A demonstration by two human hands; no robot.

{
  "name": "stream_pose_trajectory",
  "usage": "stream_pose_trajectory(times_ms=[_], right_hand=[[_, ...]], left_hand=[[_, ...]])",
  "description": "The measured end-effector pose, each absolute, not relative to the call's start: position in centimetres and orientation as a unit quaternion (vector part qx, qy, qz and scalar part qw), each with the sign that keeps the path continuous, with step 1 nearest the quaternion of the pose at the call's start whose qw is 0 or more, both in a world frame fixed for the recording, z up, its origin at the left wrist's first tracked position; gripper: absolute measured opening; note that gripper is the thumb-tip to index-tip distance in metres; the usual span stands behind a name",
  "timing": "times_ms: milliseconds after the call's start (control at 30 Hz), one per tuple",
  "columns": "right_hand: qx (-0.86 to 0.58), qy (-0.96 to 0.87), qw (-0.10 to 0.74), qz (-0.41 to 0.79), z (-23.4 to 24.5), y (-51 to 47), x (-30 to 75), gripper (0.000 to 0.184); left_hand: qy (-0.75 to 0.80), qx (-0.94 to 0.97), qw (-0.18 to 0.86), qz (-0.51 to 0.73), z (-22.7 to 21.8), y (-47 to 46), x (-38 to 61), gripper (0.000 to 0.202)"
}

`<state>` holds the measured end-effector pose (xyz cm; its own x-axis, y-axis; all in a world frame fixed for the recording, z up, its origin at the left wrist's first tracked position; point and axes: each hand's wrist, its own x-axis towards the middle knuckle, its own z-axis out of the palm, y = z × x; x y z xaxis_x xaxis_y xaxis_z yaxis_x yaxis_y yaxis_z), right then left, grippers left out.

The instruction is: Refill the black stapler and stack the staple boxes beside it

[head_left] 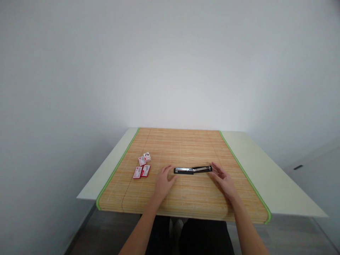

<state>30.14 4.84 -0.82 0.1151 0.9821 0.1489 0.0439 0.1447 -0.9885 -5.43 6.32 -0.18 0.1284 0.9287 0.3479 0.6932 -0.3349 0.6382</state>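
Note:
A black and silver stapler (193,170) lies opened out flat on the bamboo mat, its metal inner parts facing up. My left hand (163,182) is just beside its left end, thumb and fingers spread apart. At the other end, my right hand (224,180) has its fingers and thumb apart around the tip; whether they touch it I cannot make out. Several small red and white boxes (137,172) lie left of my left hand, one of them showing a dark picture (147,156) on its top.
The bamboo mat (180,145) with green edging covers the middle of a white table (255,159). A pale wall (180,71) stands behind it. My legs (204,237) are below the near edge. A white panel with a dark handle (298,167) is at the right.

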Motion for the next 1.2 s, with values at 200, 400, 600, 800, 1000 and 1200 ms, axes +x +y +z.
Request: stream_pose_trajectory(times_ms=[200, 400, 600, 800, 1000, 1200], right_hand=[[-0.508, -0.519, 0.562, 0.397, -1.0, 4.6, 30.3, 0.066], [-0.510, -0.509, 0.582, 0.377, -1.2, 4.7, 30.2, 0.066], [-0.565, -0.499, 0.602, 0.264, -0.1, 2.5, 29.0, 0.057], [-0.638, -0.509, 0.565, 0.120, 0.4, -1.6, 24.5, 0.041], [-0.532, -0.722, 0.403, 0.184, 0.0, -1.0, 21.5, 0.021], [-0.509, -0.766, 0.356, 0.166, -0.7, 0.0, 22.6, 0.014]], left_hand=[[0.755, 0.575, -0.041, 0.313, 2.2, 4.5, -11.8, 0.049], [0.759, 0.596, -0.070, 0.251, 2.9, 5.0, -14.4, 0.033], [0.692, 0.669, -0.028, 0.271, 2.1, 4.1, -13.4, 0.026], [0.574, 0.758, 0.155, 0.268, 1.1, 2.0, -9.4, 0.038], [0.454, 0.804, 0.261, 0.281, 2.0, 2.5, -4.5, 0.042], [0.476, 0.800, 0.246, 0.268, 1.4, 3.6, -5.6, 0.043]])
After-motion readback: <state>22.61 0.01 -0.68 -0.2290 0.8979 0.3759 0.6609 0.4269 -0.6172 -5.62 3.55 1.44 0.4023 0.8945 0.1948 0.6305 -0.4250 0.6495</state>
